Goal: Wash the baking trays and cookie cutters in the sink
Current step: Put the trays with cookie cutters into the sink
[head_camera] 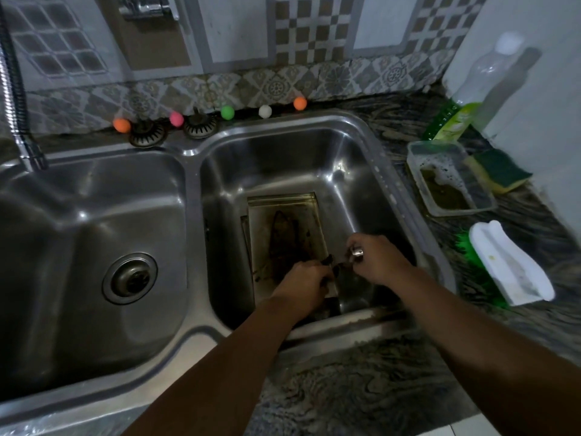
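Here, stained rectangular metal baking trays [283, 228] lie stacked in my steel sink's [361, 143] right basin. At their five o'clock, my left hand [303, 280] and right hand [375, 259] curl around small dark cutters [423, 259]; shapes unclear.

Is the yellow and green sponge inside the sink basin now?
No, the sponge lies on the counter right of the sink, beside the plastic container.
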